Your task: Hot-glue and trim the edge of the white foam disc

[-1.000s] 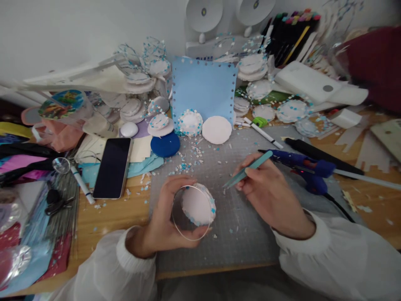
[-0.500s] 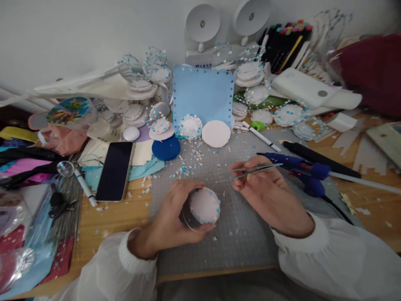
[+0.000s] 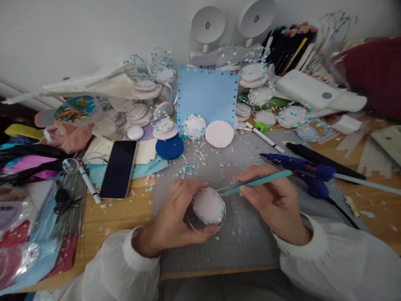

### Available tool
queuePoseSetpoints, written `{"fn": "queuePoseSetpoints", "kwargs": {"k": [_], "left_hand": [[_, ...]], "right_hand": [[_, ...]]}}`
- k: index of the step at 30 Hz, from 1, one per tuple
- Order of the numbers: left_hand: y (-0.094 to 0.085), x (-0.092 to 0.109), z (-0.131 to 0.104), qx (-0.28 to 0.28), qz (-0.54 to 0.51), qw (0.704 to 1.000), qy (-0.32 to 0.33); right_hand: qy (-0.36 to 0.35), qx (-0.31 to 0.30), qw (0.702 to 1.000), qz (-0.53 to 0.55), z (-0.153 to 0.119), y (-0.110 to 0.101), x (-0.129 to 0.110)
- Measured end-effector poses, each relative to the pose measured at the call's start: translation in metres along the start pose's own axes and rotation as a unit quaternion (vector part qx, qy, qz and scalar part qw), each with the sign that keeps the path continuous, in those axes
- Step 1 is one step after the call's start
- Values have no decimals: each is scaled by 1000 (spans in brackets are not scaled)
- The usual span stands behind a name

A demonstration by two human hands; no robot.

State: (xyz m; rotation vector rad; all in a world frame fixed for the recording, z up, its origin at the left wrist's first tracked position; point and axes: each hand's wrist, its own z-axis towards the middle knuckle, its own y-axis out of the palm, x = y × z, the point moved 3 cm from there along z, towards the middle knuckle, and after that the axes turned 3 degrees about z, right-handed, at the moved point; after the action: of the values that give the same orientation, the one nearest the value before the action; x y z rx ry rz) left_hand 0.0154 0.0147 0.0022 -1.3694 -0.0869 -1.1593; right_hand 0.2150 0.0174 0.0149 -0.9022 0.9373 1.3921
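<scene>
My left hand [image 3: 180,215] is wrapped round the side of a clear round container [image 3: 193,221], thumb below and fingers above. Inside it shows a white disc [image 3: 209,205] edged with small blue and white bits. In my right hand [image 3: 271,198] is a pair of teal tweezers [image 3: 257,182], pinched between thumb and fingers. The tweezer tips reach the upper right rim of the container; whether they grip a bit I cannot tell. Tiny blue and white pieces [image 3: 189,168] lie scattered on the grey cutting mat [image 3: 247,242] beyond my hands.
A blue glue gun [image 3: 294,163] with its cord lies right of my right hand. A phone [image 3: 119,169] lies on the left. Behind the mat stand a blue card [image 3: 208,94], a plain white disc [image 3: 219,134] and a dark blue lid [image 3: 169,147]. A twin-headed lamp [image 3: 208,26] stands at the back.
The tweezers in my right hand have turned and come left, their tips now at the container's rim. My left hand keeps its hold. The whole view has shifted slightly.
</scene>
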Motion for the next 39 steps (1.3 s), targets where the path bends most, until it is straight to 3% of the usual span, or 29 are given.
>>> {"fn": "queuePoseSetpoints", "kwargs": {"k": [4, 12, 19, 25, 31, 39], "left_hand": [[1, -1, 1, -6, 8, 1000, 1], [3, -2, -1, -15, 6, 1000, 1], [3, -3, -1, -14, -2, 1000, -1], [2, -4, -2, -8, -29, 999, -12], [0, -4, -1, 7, -59, 998, -11], [0, -5, -2, 54, -92, 994, -3]], "right_hand": [[30, -12, 999, 17, 0, 1, 3], [142, 41, 981, 128, 0, -1, 20], [242, 93, 937, 233, 8, -2, 18], [310, 129, 881, 332, 10, -3, 19], [325, 140, 853, 385, 11, -4, 21], [313, 141, 869, 357, 13, -3, 22]]}}
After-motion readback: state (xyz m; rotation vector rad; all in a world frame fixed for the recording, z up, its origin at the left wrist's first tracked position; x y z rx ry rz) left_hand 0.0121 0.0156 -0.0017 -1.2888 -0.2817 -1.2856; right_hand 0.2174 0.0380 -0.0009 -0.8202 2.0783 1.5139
